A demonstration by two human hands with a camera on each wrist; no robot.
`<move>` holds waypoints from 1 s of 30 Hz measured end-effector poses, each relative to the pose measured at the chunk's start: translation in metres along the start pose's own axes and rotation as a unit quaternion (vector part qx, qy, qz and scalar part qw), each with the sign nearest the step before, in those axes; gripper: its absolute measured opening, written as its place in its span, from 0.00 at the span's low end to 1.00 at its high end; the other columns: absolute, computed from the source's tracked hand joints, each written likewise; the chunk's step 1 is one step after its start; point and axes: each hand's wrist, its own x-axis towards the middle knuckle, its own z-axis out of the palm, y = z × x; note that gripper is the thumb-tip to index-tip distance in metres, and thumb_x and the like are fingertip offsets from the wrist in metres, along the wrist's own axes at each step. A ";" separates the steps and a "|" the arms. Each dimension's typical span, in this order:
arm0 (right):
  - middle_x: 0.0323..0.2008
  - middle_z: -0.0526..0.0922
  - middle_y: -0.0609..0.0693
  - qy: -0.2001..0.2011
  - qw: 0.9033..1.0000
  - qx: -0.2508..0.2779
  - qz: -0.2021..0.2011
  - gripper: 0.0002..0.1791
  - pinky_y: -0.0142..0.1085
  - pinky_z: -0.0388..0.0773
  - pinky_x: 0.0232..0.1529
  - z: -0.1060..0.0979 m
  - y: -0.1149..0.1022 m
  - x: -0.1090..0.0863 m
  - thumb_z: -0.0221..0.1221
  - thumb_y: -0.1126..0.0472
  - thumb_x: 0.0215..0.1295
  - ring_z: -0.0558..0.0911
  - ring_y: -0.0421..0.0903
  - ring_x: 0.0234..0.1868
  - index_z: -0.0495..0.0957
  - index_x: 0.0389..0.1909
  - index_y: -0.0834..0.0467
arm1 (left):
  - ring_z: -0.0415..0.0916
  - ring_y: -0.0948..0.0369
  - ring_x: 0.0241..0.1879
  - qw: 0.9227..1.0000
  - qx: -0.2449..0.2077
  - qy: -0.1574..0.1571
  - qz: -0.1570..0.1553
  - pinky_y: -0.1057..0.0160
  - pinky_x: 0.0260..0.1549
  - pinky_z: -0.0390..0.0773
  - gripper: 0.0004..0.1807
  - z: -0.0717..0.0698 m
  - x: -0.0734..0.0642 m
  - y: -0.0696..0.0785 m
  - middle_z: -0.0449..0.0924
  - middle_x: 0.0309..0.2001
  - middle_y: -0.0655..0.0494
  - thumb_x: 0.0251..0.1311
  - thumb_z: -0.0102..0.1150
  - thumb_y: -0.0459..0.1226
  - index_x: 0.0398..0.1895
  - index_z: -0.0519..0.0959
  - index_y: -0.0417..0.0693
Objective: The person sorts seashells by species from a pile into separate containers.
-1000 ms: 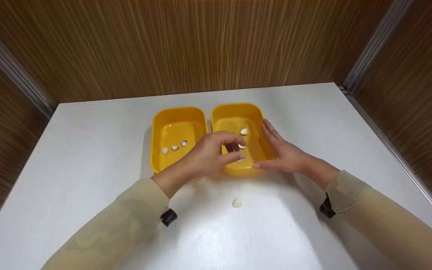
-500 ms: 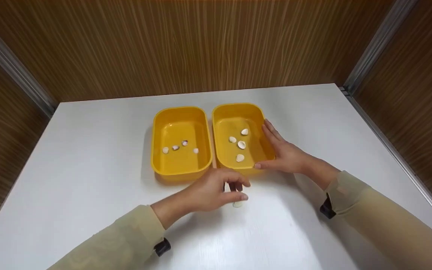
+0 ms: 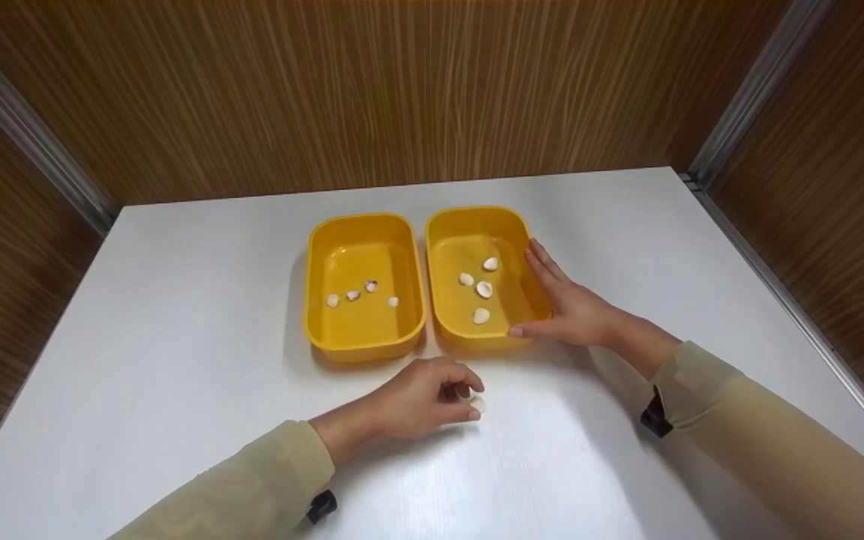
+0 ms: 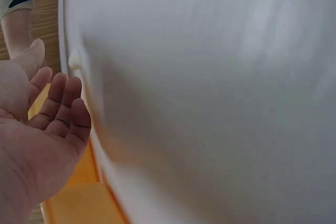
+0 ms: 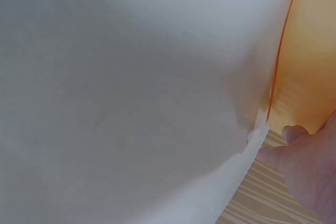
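Note:
On the white table, a small pale seashell lies at the fingertips of my left hand. Its thumb and fingers are loosely bent and parted around the shell; in the left wrist view the shell shows just past the fingertips. My right hand rests against the right yellow bin, fingers straight along its right wall and thumb at the front corner. Several white shells lie inside that bin. The left yellow bin holds several smaller shells, some with dark markings.
Both bins stand side by side with a narrow gap. The white tabletop spreads around them. A wood-grain panel rises behind the table, with another panel on the right.
My left hand has drawn back from over the right bin to the shell on the table, uncovering the shells in both bins. My right hand has stayed at the right bin.

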 end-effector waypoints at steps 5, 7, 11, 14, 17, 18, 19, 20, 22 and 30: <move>0.85 0.23 0.37 -0.002 1.000 -0.003 0.009 0.72 0.60 0.56 0.78 0.000 -0.002 0.000 0.72 0.32 0.59 0.48 0.60 0.85 0.29 0.87 0.45 | 0.77 0.60 0.44 1.000 0.000 0.002 -0.019 0.64 0.48 0.80 0.15 0.003 0.002 -0.008 0.82 0.43 0.53 0.65 0.75 0.38 0.52 0.85 0.45; 0.85 0.23 0.38 -0.003 1.000 -0.003 0.010 0.72 0.60 0.57 0.78 0.000 -0.002 -0.001 0.72 0.32 0.59 0.48 0.60 0.85 0.29 0.87 0.45 | 0.77 0.61 0.44 1.000 0.002 0.003 -0.023 0.65 0.48 0.79 0.15 0.004 0.002 -0.011 0.81 0.43 0.55 0.65 0.75 0.38 0.53 0.85 0.45; 0.85 0.23 0.40 -0.007 1.000 0.000 0.000 0.73 0.58 0.55 0.79 -0.001 -0.003 -0.001 0.71 0.30 0.58 0.47 0.59 0.85 0.30 0.87 0.48 | 0.76 0.63 0.42 1.000 0.015 0.002 -0.026 0.66 0.47 0.79 0.16 0.006 0.002 -0.013 0.79 0.44 0.56 0.64 0.76 0.39 0.53 0.86 0.47; 0.85 0.23 0.40 -0.008 1.000 0.002 -0.005 0.74 0.57 0.53 0.80 -0.002 -0.002 -0.002 0.71 0.29 0.58 0.46 0.57 0.85 0.30 0.87 0.50 | 0.75 0.64 0.42 0.999 0.025 -0.001 -0.027 0.67 0.47 0.77 0.16 0.007 0.003 -0.014 0.78 0.44 0.58 0.64 0.76 0.40 0.53 0.86 0.48; 0.85 0.23 0.40 -0.005 1.000 0.001 -0.002 0.74 0.57 0.53 0.80 -0.002 0.000 -0.002 0.71 0.29 0.58 0.45 0.58 0.85 0.30 0.87 0.50 | 0.74 0.64 0.43 0.999 0.030 -0.007 -0.030 0.67 0.47 0.77 0.16 0.007 0.004 -0.014 0.77 0.44 0.58 0.64 0.76 0.40 0.54 0.86 0.50; 0.86 0.23 0.40 -0.005 1.000 0.000 -0.001 0.73 0.58 0.53 0.80 -0.003 0.000 -0.002 0.71 0.28 0.58 0.45 0.58 0.85 0.30 0.87 0.50 | 0.74 0.64 0.43 0.999 0.031 -0.008 -0.031 0.67 0.47 0.76 0.17 0.008 0.004 -0.014 0.77 0.44 0.59 0.64 0.76 0.40 0.54 0.86 0.50; 0.86 0.23 0.40 -0.006 1.000 0.001 0.001 0.73 0.58 0.53 0.80 -0.003 0.001 -0.002 0.71 0.29 0.58 0.45 0.58 0.85 0.30 0.87 0.50 | 0.73 0.64 0.43 0.999 0.032 -0.010 -0.033 0.67 0.47 0.76 0.17 0.008 0.004 -0.014 0.76 0.44 0.59 0.63 0.77 0.40 0.54 0.86 0.50; 0.86 0.23 0.40 -0.006 1.000 0.001 0.002 0.73 0.58 0.53 0.80 -0.003 0.001 -0.002 0.71 0.29 0.58 0.45 0.59 0.85 0.30 0.87 0.50 | 0.73 0.64 0.43 0.999 0.034 -0.011 -0.034 0.67 0.47 0.76 0.17 0.008 0.005 -0.014 0.76 0.44 0.59 0.63 0.77 0.40 0.54 0.86 0.51; 0.85 0.23 0.40 -0.007 1.000 0.001 0.006 0.73 0.59 0.53 0.80 -0.003 0.001 -0.003 0.71 0.30 0.58 0.46 0.59 0.85 0.31 0.87 0.50 | 0.73 0.65 0.42 0.999 0.038 -0.015 -0.034 0.68 0.47 0.76 0.17 0.008 0.006 -0.014 0.76 0.44 0.60 0.63 0.77 0.40 0.54 0.86 0.51; 0.86 0.25 0.39 -0.001 1.000 0.004 0.007 0.72 0.60 0.56 0.78 -0.001 -0.001 -0.002 0.72 0.30 0.58 0.50 0.61 0.84 0.31 0.87 0.46 | 0.73 0.66 0.43 0.998 0.043 -0.011 -0.035 0.68 0.47 0.76 0.16 0.007 0.003 -0.013 0.76 0.44 0.61 0.64 0.76 0.39 0.54 0.87 0.53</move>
